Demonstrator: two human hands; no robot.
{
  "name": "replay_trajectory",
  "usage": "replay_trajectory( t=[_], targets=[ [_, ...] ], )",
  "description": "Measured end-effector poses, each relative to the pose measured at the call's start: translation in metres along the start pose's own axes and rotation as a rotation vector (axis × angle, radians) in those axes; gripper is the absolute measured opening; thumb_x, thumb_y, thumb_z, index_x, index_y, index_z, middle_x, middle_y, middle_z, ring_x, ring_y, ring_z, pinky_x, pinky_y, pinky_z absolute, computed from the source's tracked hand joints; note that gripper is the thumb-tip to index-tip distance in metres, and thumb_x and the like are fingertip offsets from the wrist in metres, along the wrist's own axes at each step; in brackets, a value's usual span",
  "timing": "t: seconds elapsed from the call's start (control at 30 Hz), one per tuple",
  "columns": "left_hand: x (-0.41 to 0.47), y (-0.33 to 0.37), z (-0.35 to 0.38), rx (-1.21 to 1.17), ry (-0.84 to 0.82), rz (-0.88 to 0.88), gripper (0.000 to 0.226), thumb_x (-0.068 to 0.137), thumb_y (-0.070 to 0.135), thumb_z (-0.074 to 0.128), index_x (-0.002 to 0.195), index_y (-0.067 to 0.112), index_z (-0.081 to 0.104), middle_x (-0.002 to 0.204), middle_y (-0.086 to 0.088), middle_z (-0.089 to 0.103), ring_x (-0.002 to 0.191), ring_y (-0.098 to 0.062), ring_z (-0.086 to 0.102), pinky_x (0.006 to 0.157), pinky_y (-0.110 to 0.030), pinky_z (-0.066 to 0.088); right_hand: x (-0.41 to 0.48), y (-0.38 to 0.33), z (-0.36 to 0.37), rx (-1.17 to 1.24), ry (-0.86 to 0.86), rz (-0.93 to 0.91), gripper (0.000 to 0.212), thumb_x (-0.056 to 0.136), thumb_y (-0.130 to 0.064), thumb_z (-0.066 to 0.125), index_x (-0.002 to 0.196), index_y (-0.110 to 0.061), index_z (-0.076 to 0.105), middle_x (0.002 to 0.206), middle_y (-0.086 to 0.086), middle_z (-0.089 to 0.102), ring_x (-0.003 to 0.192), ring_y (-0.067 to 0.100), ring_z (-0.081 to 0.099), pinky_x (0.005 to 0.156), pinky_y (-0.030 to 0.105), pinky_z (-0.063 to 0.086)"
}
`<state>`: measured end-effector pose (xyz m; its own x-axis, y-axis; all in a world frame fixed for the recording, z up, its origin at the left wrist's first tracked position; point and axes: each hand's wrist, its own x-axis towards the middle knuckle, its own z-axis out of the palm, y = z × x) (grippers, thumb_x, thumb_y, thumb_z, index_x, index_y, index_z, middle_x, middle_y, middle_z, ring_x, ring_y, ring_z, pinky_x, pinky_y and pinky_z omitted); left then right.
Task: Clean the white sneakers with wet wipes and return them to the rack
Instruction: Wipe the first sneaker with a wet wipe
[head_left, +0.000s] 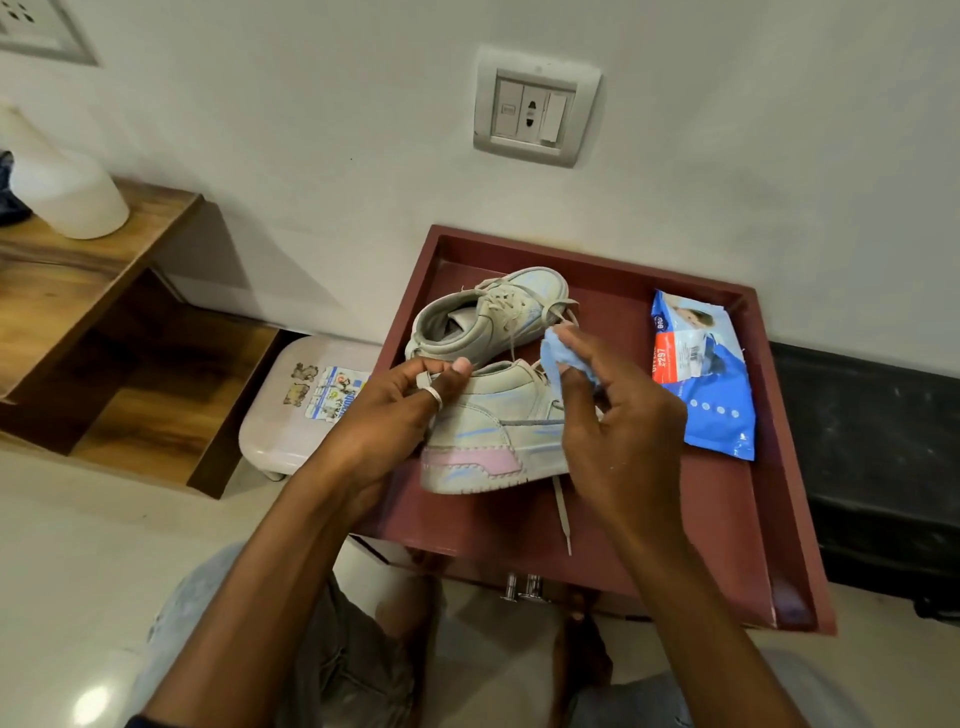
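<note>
Sitting inside the raised rim of the maroon tray (675, 545), the near sneaker (493, 441) is leaving bare floor toward the front and right edges. The left hand (395, 415) is pinching its heel collar. The right hand (618, 431) is curling around a blue wipe (558, 358) over its laces, with the wipes pack (701, 374) lying farther right.

A maroon tabletop (727, 545) with a raised rim stands against the wall. On it sit 2 white sneakers, the far sneaker (483, 317) just behind the near sneaker (488, 431), whose loose lace (562, 506) trails over the surface. A blue wipes pack (701, 374) lies flat to their right, apart from them
</note>
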<state>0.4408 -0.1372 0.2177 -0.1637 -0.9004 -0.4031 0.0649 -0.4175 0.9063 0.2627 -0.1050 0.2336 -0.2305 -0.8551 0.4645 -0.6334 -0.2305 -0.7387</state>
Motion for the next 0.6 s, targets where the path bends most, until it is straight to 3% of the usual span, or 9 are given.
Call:
replay_trajectory(
  t=[0.07,0.17,0.23,0.33,0.43,0.6],
  targets=[
    [0.001,0.000,0.000,-0.006,0.009,-0.007,0.037,0.089,0.045,0.068,0.101,0.009,0.070,0.112,-0.021,0.072,0.093,-0.030,0.064,0.090,-0.051,0.051,-0.009,-0.006,0.015,-0.050,-0.030,-0.190,0.033,0.091,0.004,0.056,0.120,-0.006,0.068,0.123,0.001,0.066,0.117,0.008,0.060,0.102,0.019,0.045],
    [0.002,-0.002,-0.002,-0.017,0.027,-0.018,0.026,0.098,0.029,0.062,0.111,0.008,0.070,0.108,-0.015,0.075,0.099,-0.037,0.069,0.095,-0.051,0.053,-0.029,-0.013,0.039,-0.198,-0.269,-0.319,0.039,0.094,0.000,0.050,0.131,-0.005,0.059,0.139,0.010,0.056,0.134,0.021,0.048,0.109,0.037,0.041],
    [0.003,-0.002,-0.004,-0.041,0.039,-0.044,0.022,0.102,0.019,0.056,0.116,0.010,0.071,0.113,-0.020,0.073,0.112,-0.044,0.066,0.103,-0.057,0.050,-0.041,-0.014,0.047,-0.364,-0.394,-0.343,0.045,0.097,-0.012,0.043,0.141,-0.008,0.049,0.150,0.009,0.044,0.143,0.022,0.034,0.112,0.048,0.033],
    [0.001,-0.001,-0.003,-0.082,0.054,-0.052,0.025,0.098,0.027,0.061,0.114,0.011,0.073,0.115,-0.022,0.072,0.112,-0.041,0.067,0.105,-0.061,0.047,-0.040,-0.012,0.041,-0.453,-0.442,-0.375,0.051,0.096,-0.022,0.038,0.145,-0.009,0.045,0.153,0.007,0.039,0.146,0.019,0.027,0.114,0.055,0.025],
    [0.000,0.001,0.000,-0.062,0.038,-0.036,0.039,0.087,0.043,0.066,0.109,0.011,0.073,0.111,-0.018,0.074,0.099,-0.032,0.070,0.099,-0.057,0.050,-0.031,-0.002,0.032,-0.424,-0.452,-0.314,0.054,0.092,-0.024,0.037,0.144,-0.009,0.046,0.151,0.006,0.042,0.144,0.014,0.031,0.117,0.054,0.020],
    [0.001,-0.001,-0.002,-0.015,0.030,-0.014,0.037,0.092,0.042,0.065,0.107,0.008,0.070,0.106,-0.017,0.076,0.089,-0.028,0.070,0.092,-0.058,0.053,-0.014,0.009,0.022,-0.206,-0.360,0.025,0.055,0.092,-0.024,0.034,0.144,-0.012,0.045,0.146,0.004,0.049,0.140,0.006,0.036,0.123,0.034,0.009]
  ],
)
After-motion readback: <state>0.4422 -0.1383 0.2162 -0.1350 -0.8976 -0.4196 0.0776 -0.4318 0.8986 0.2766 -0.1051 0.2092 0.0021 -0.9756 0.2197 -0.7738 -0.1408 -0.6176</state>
